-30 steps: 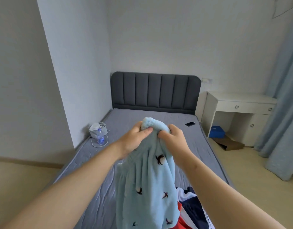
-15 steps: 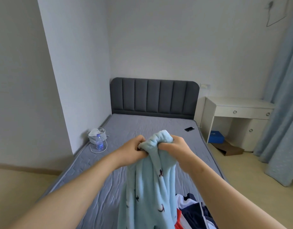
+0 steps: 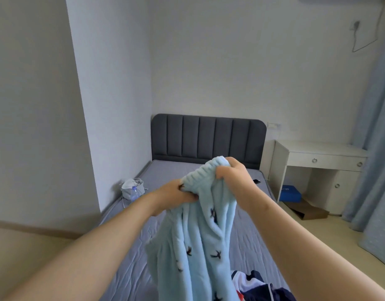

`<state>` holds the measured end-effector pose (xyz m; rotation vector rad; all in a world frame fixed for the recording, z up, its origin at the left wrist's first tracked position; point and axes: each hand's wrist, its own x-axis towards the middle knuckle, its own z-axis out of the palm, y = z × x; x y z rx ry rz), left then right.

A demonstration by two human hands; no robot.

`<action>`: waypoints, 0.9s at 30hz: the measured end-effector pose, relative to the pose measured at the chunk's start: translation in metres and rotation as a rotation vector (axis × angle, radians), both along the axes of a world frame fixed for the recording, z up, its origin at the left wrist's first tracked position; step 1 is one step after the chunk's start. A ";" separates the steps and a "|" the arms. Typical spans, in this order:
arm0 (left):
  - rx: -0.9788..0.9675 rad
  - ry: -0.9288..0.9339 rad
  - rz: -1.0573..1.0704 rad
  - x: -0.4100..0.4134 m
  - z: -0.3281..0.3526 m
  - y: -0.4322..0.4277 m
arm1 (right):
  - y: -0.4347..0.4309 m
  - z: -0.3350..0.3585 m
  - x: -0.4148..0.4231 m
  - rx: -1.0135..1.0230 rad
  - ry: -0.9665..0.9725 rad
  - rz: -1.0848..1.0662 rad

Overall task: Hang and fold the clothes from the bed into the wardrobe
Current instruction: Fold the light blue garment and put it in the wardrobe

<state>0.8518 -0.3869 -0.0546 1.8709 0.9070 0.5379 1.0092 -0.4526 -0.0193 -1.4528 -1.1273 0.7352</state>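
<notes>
Here we held the pale blue fleece garment [image 3: 200,246] up above the bed [image 3: 130,257]. Our left hand [image 3: 176,196] and right hand [image 3: 232,172] both gripped its ribbed top edge, fingers [image 3: 222,170] curled tight into the cloth, probably so that it hung straight for folding. A navy, white and red garment [image 3: 258,287] lay below on the mattress.

No text, label, brand or number is legible anywhere here.
</notes>
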 end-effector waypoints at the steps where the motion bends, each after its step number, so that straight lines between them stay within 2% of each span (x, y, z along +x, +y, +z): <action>1: 0.040 -0.025 0.017 0.001 0.003 0.000 | -0.001 0.000 -0.001 -0.059 -0.051 0.015; 4: 0.239 0.058 0.071 0.004 0.014 0.005 | 0.001 -0.002 0.000 -0.113 -0.065 0.016; 7: 0.266 0.074 0.063 -0.003 0.028 0.009 | 0.003 0.001 0.007 0.064 0.077 -0.152; 9: 0.194 0.165 0.001 -0.008 0.038 0.009 | 0.005 0.007 0.005 0.177 0.109 -0.218; 13: -0.155 0.362 -0.135 -0.015 0.051 0.014 | 0.011 0.033 -0.003 0.308 0.147 -0.222; 16: -0.215 0.346 -0.193 -0.029 0.044 0.023 | 0.011 0.051 0.004 0.385 0.204 -0.278; 20: -0.144 0.344 -0.212 -0.047 0.000 0.023 | 0.007 0.059 0.016 0.482 0.325 -0.329; 24: -0.034 0.176 -0.113 -0.044 0.004 0.016 | 0.007 0.049 0.012 0.360 0.241 -0.297; 27: 0.126 0.087 0.064 -0.035 0.038 0.021 | 0.005 0.045 0.012 0.307 0.283 -0.191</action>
